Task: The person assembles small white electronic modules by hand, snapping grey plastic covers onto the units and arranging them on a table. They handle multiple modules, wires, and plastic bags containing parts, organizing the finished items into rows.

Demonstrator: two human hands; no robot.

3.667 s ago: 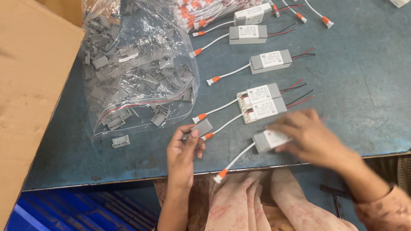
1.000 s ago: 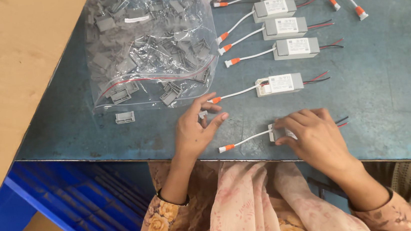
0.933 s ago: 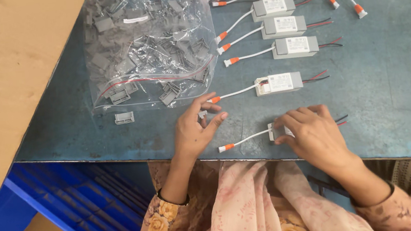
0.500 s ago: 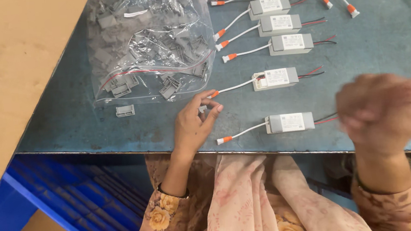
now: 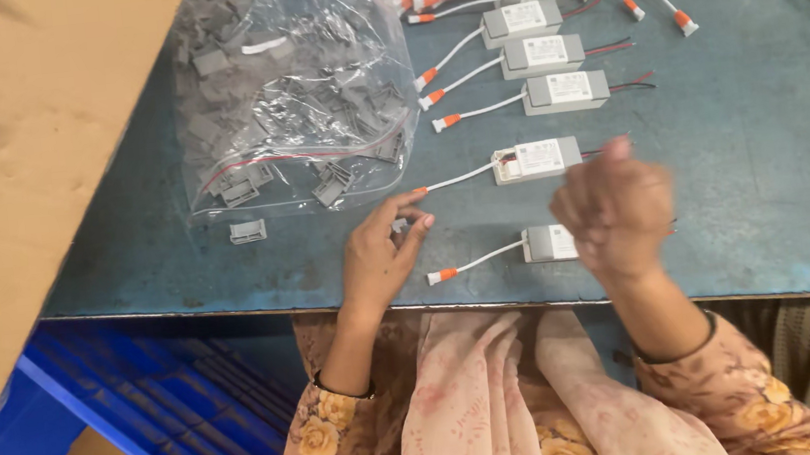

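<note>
Two hands over a blue-grey worktable (image 5: pixel 766 173), small grey power-supply modules laid out in a row.

Left hand (image 5: pixel 380 255) rests on the table near its front edge, thumb and forefinger pinched together on a small grey clip (image 5: pixel 399 225). Right hand (image 5: pixel 614 205) is raised above the table, blurred, fingers curled in loosely; whether it grips anything cannot be told. Nearest module (image 5: pixel 549 242) lies flat just left of and partly under that hand, its white lead with orange tip (image 5: pixel 441 276) pointing toward the left hand. A second module (image 5: pixel 537 159) lies just beyond it; three more (image 5: pixel 567 90) sit further back (all parallel). Clear bag of grey clips (image 5: pixel 289 100) lies to the left, one loose clip (image 5: pixel 248 232) beside it. Brown cardboard sheet (image 5: pixel 24 175) covers the far left.
</note>
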